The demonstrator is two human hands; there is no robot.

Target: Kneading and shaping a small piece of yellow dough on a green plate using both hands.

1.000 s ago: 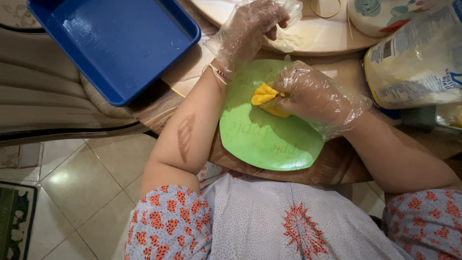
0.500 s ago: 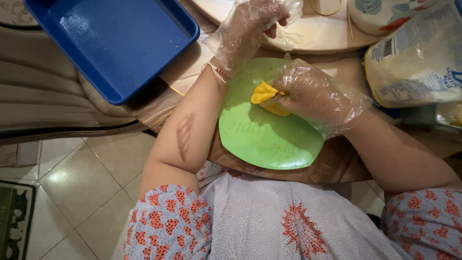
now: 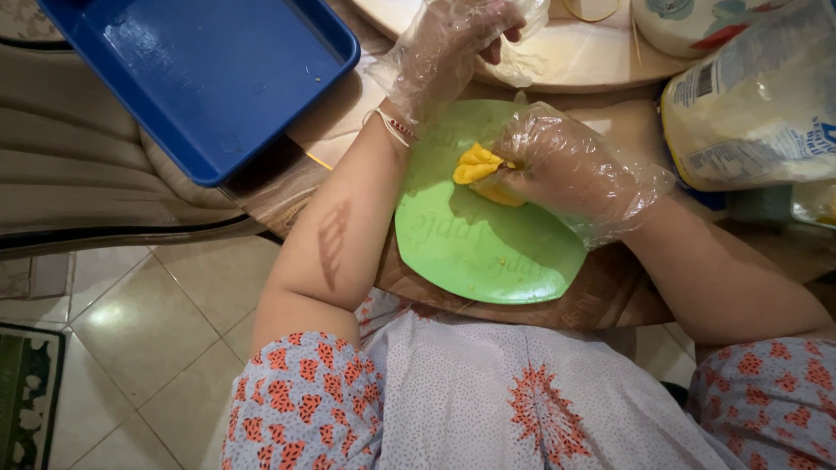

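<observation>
Both my hands wear clear plastic gloves. My right hand (image 3: pixel 570 165) pinches a small lump of yellow dough (image 3: pixel 477 164) over a green apple-shaped plate (image 3: pixel 488 248) on the wooden table. My left hand (image 3: pixel 448 39) reaches farther away to a round white tray (image 3: pixel 575 61), its fingers curled around a bit of crumpled clear plastic there. Whether it grips the plastic firmly is hard to tell.
A blue rectangular tray (image 3: pixel 205 70) lies at the far left, overhanging the table edge above a beige chair (image 3: pixel 78 200). A large bag of white flour (image 3: pixel 758 104) lies at the right. A white tub (image 3: pixel 688 22) stands behind it. Tiled floor lies below left.
</observation>
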